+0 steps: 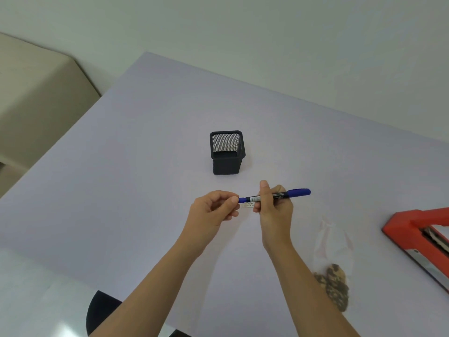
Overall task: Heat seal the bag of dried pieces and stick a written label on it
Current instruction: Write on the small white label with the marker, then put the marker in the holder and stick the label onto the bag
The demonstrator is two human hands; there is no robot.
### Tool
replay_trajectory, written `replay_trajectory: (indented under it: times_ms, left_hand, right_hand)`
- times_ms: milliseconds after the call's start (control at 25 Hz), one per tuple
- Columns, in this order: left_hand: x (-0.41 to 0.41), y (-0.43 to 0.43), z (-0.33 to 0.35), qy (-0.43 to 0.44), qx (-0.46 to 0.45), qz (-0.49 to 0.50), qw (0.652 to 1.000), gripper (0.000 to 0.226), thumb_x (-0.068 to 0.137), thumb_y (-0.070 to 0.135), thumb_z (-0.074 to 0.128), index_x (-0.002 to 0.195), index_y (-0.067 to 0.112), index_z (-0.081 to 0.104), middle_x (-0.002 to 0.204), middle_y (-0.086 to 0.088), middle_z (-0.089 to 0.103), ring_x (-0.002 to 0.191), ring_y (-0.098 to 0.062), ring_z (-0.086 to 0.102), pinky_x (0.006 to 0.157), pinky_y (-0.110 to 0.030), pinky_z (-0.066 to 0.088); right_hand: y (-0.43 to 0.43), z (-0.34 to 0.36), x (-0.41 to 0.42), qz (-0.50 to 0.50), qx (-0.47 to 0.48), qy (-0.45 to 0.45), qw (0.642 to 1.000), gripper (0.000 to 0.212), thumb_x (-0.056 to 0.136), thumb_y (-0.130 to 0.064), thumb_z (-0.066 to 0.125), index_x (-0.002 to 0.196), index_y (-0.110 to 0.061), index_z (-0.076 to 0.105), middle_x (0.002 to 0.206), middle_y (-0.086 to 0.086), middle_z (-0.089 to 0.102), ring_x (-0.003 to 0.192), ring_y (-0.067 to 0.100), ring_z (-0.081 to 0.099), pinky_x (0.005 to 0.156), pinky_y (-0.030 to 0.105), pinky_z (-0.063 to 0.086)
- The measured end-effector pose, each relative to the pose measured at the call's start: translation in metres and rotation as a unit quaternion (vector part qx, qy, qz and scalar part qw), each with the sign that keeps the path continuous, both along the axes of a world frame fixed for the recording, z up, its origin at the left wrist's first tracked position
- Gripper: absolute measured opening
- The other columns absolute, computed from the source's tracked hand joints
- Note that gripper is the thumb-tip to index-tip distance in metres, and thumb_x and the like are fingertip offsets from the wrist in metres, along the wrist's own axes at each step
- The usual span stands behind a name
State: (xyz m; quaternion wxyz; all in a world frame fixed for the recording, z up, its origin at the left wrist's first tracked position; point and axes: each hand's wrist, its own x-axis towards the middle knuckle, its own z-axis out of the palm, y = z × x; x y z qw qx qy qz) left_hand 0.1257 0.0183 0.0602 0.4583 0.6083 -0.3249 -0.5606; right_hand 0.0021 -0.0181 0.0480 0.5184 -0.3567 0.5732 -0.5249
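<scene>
My right hand point(273, 207) grips a blue marker point(297, 192) around its middle, held level above the table. My left hand point(213, 207) pinches the marker's left end with thumb and forefinger. A small white label point(247, 205) shows just under the marker between the two hands; I cannot tell whether it is held or lies on the table. The clear bag of brown dried pieces point(334, 280) lies flat at the lower right, beside my right forearm. The red heat sealer point(413, 229) sits at the right edge, partly cut off.
A black mesh pen holder point(227, 153) stands upright on the lilac table point(121, 190) just beyond my hands. The table's left edge runs diagonally, with a beige surface point(36, 93) beyond it. A dark round seat point(102, 310) shows below the near edge.
</scene>
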Motion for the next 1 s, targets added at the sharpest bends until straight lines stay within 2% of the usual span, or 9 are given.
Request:
replay_trajectory:
  times_ms: [160,440,560,680,720,800,840,920,1000]
  left_hand:
    - [0.002,0.000,0.005,-0.034,-0.020,0.010,0.999,0.011,0.089,0.015,0.059,0.087,0.017,0.070,0.070,0.000,0.068,0.063,-0.006,0.062,0.062,-0.014,0.051]
    - [0.004,-0.002,0.003,-0.022,-0.012,0.029,0.999,0.015,0.089,0.015,0.059,0.093,0.006,0.070,0.066,-0.001,0.067,0.059,-0.008,0.060,0.059,-0.015,0.049]
    - [0.004,-0.008,0.000,-0.002,0.001,0.050,0.999,0.015,0.089,0.016,0.060,0.093,0.007,0.071,0.067,-0.001,0.067,0.062,-0.010,0.060,0.060,-0.015,0.049]
    - [0.011,-0.022,0.005,-0.004,-0.021,0.057,0.998,0.014,0.089,0.016,0.059,0.094,0.011,0.071,0.069,-0.001,0.067,0.061,-0.008,0.061,0.060,-0.015,0.050]
    - [0.014,-0.028,0.007,-0.038,-0.038,0.055,0.997,0.016,0.090,0.019,0.058,0.100,0.013,0.070,0.072,-0.002,0.068,0.061,-0.008,0.062,0.062,-0.017,0.051]
    - [0.024,-0.045,0.005,-0.189,-0.072,0.056,0.978,0.028,0.093,0.028,0.052,0.117,0.019,0.063,0.087,-0.004,0.071,0.069,-0.011,0.065,0.072,-0.022,0.051]
    - [0.029,-0.056,0.003,-0.274,-0.079,0.060,0.957,0.034,0.095,0.031,0.048,0.125,0.019,0.057,0.100,-0.005,0.070,0.077,-0.015,0.065,0.080,-0.025,0.048]
    - [0.037,-0.077,-0.004,-0.373,-0.064,0.049,0.924,0.041,0.097,0.029,0.042,0.135,0.013,0.046,0.121,-0.009,0.062,0.097,-0.023,0.061,0.089,-0.029,0.040]
    - [0.038,-0.092,-0.013,-0.424,-0.050,-0.003,0.904,0.038,0.097,0.023,0.041,0.132,0.008,0.046,0.114,-0.016,0.064,0.100,-0.035,0.058,0.086,-0.036,0.043]
  right_hand:
    - [0.000,0.002,0.009,-0.014,0.001,-0.017,1.000,0.032,0.090,-0.012,0.056,0.063,-0.012,0.039,0.044,-0.007,0.050,0.041,0.006,0.049,0.048,0.016,0.046]
    - [0.002,-0.001,0.020,0.000,0.021,-0.036,0.999,0.033,0.092,-0.015,0.053,0.062,-0.015,0.038,0.048,-0.005,0.047,0.042,0.007,0.047,0.053,0.022,0.044]
    - [-0.009,0.006,0.014,0.050,0.026,-0.008,0.998,0.019,0.095,-0.025,0.048,0.079,-0.015,0.045,0.066,0.001,0.054,0.046,0.007,0.052,0.049,0.020,0.046]
    - [-0.038,0.016,0.000,-0.003,0.051,-0.068,0.996,0.013,0.099,-0.032,0.036,0.090,-0.024,0.042,0.085,0.000,0.056,0.046,0.007,0.049,0.043,0.019,0.040]
    - [-0.049,0.021,-0.004,-0.015,0.024,-0.055,0.998,0.012,0.099,-0.028,0.036,0.089,-0.025,0.041,0.083,-0.001,0.055,0.046,0.006,0.049,0.045,0.019,0.041]
    - [-0.071,0.029,-0.008,-0.005,-0.065,0.043,0.997,0.014,0.099,-0.018,0.038,0.086,-0.024,0.039,0.079,-0.002,0.054,0.049,0.006,0.051,0.051,0.020,0.047]
    - [-0.083,0.031,-0.007,0.005,-0.109,0.103,0.989,0.014,0.099,-0.017,0.038,0.086,-0.024,0.039,0.078,-0.002,0.054,0.051,0.007,0.053,0.054,0.022,0.048]
    - [-0.106,0.032,0.001,0.043,-0.172,0.225,0.958,0.009,0.098,-0.019,0.040,0.089,-0.021,0.040,0.075,0.000,0.055,0.057,0.015,0.055,0.058,0.029,0.049]
    - [-0.123,0.025,0.016,0.113,-0.186,0.327,0.920,0.008,0.096,-0.021,0.043,0.093,-0.014,0.044,0.076,0.005,0.055,0.065,0.024,0.053,0.064,0.036,0.044]
